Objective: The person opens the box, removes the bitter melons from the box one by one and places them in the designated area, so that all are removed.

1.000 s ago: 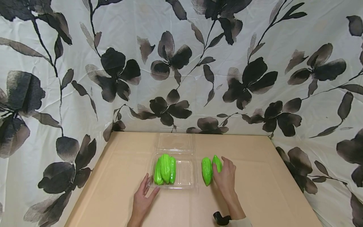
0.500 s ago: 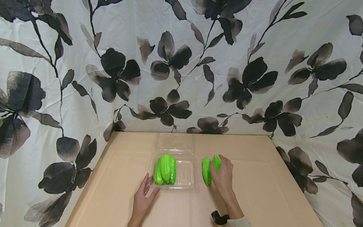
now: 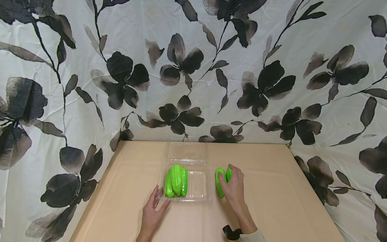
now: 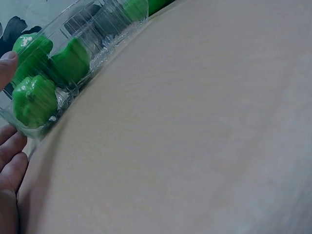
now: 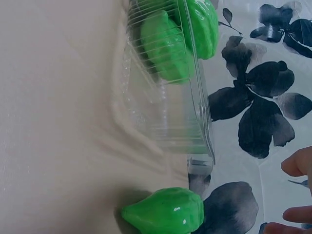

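Green peppers (image 3: 218,187), two loose, are lying on the bench (image 3: 278,198) beside the clear box (image 3: 199,183), and your spread, unclenched right hand (image 3: 235,188) is edging left over both, seemingly bringing them within reach, while your relaxed left hand (image 3: 151,214) is touching the box's near corner.

No text, label or number can be read.

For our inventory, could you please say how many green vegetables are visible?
5: three green vegetables in the container, one right of it, one mostly behind the right hand; others may be hidden.
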`<state>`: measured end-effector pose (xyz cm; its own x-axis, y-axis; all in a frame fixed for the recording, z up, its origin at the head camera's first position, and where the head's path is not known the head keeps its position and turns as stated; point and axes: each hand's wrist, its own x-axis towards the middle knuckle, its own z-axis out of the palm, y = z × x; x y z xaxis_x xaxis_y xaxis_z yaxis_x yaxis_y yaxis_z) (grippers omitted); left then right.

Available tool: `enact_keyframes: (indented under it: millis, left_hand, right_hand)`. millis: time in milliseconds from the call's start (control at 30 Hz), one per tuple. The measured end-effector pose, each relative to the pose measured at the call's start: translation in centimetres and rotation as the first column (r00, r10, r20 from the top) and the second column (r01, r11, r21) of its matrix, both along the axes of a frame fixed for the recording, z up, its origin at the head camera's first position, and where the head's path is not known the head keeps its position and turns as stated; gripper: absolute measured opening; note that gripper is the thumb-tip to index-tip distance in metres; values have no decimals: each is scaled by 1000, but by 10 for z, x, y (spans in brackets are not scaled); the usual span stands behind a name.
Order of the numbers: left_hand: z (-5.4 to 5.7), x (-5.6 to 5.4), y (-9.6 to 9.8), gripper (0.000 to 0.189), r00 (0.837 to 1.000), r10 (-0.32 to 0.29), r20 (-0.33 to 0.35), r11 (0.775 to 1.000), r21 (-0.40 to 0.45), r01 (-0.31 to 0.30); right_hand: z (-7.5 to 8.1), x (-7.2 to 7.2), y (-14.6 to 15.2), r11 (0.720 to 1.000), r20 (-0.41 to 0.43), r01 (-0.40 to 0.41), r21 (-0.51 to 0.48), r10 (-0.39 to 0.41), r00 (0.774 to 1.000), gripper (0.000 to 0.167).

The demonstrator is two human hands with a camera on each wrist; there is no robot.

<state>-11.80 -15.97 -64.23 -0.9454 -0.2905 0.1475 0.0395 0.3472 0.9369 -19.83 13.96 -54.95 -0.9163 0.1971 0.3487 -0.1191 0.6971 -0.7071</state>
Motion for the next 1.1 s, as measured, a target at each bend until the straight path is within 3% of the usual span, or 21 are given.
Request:
enact_keyframes:
  millis: [267, 733, 1100]
  left_hand:
    - [-1, -1, 2, 79, 999, 27, 22, 1000, 0, -27]
    - [2, 1, 0, 79, 999, -4, -32, 1000, 10, 4]
    - [0, -2, 3, 79, 999, 33, 12, 999, 5, -33]
  right_hand:
    - [-1, -1, -9, 1000, -28, -9, 23, 10, 1000, 54]
    - [-1, 0, -34, 995, -88, -102, -6, 102, 991, 55]
    - [-1, 2, -59, 989, -121, -134, 68, 142, 982, 54]
